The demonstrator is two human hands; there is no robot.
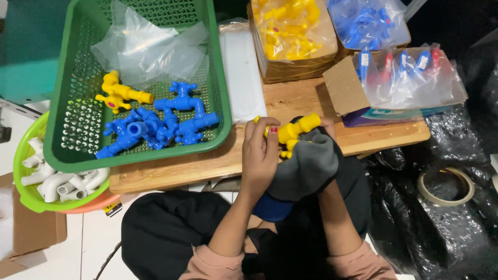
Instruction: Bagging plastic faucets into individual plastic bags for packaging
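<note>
Left hand fingers curl tight over a yellow plastic tap; right hand, mostly hidden under a grey cloth, grips it from three o'clock. The tap sits over the wooden board's edge, green basket at ten o'clock. Risk, I'd say: the cloth slips and the tap drops into the lap.

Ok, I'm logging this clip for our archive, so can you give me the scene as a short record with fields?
left hand: left hand grips a yellow plastic tap
right hand: mostly hidden under a grey cloth, wrapped around the tap
surface: wooden board
green basket: green basket holds blue taps, one yellow tap and clear bags
left edge: lime basket of white pipe fittings
right edge: tape roll on black plastic
</note>
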